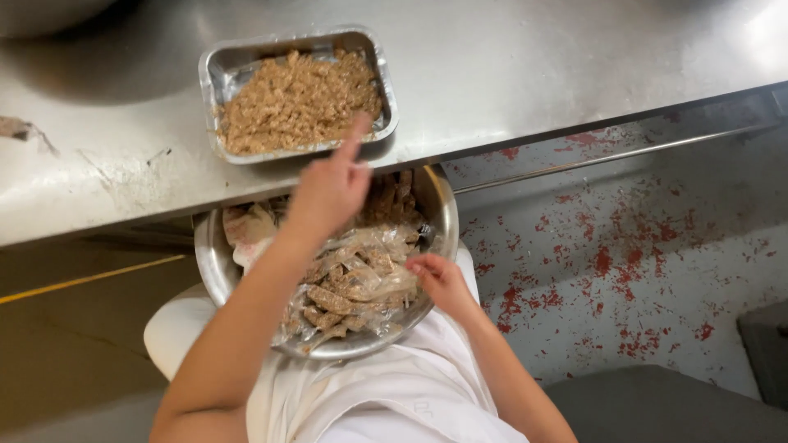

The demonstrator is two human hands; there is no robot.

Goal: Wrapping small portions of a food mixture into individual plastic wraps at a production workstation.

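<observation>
I count one foil tray (215,70) of brown crumbs, one steel bowl (210,264) on my lap. My left hand (330,187) points loosely, empty; my right hand (439,279) pinches one plastic bag (361,275) in the bowl.

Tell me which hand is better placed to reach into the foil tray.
Left. The left hand is raised with a finger at the foil tray rim, over the crumbs. The right hand rests low on the bags in the bowl.
</observation>
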